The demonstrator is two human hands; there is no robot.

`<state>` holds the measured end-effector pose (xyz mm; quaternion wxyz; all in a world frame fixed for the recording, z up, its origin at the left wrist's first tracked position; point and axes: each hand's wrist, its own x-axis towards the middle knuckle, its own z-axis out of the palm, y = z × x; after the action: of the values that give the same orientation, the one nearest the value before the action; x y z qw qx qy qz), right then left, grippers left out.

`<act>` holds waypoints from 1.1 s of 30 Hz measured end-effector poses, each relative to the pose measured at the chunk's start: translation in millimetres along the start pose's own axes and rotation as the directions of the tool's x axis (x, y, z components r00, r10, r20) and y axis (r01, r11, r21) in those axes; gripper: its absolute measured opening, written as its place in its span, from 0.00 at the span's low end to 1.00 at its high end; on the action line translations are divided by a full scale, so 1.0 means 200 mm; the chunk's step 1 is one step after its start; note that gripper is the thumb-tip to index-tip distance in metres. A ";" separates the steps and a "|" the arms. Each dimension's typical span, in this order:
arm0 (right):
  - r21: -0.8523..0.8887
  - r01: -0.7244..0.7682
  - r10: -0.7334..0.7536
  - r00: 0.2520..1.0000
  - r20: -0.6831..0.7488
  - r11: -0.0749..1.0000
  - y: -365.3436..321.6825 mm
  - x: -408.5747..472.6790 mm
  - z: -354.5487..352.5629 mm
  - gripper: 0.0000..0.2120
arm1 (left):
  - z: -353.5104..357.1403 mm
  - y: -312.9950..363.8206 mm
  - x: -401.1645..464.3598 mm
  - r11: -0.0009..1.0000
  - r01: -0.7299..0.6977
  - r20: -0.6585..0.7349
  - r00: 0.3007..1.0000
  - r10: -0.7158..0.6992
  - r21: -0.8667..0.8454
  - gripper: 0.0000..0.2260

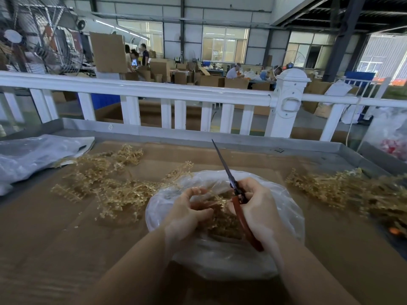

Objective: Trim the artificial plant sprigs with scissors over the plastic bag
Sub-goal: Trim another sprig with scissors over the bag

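A clear plastic bag (pixel 284 208) lies open on the cardboard-covered table, with golden sprig trimmings inside. Over it my left hand (pixel 187 214) pinches a golden plastic sprig (pixel 217 200) between curled fingers. My right hand (pixel 255 205) grips red-handled scissors (pixel 239 208), whose closed dark blades point up and away toward the fence. The two hands nearly touch above the bag's mouth. A loose pile of golden sprigs (pixel 105 181) lies left of the bag, and another pile (pixel 343 190) lies to the right.
The table (pixel 55 227) has a raised grey metal rim and stands against a white picket fence (pixel 176 93). A grey plastic sheet (pixel 33 155) lies at the far left. Beyond the fence are cardboard boxes, a large fan and several people.
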<state>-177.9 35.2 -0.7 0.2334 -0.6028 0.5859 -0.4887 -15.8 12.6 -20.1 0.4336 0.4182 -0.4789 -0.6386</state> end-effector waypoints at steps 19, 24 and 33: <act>-0.110 0.141 -0.130 0.986 0.102 0.984 0.02 -0.09 0.01 0.15 | 0.04 -0.03 0.01 0.993 0.090 -0.006 0.996 -0.090 0.079 0.07; -0.143 0.192 -0.183 0.981 0.069 0.971 0.02 -0.10 0.02 0.17 | 0.05 -0.05 0.00 0.998 0.039 -0.092 0.995 -0.044 -0.056 0.03; -0.343 0.257 -0.220 0.965 0.144 0.903 0.09 -0.14 0.00 0.14 | 0.03 -0.04 0.01 0.877 0.056 -0.174 0.972 -0.157 -0.478 0.04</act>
<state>-181.2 58.0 -24.7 0.0873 -0.7266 0.5742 -0.3671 -23.1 13.8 -27.5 0.5334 0.3911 -0.2383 -0.7112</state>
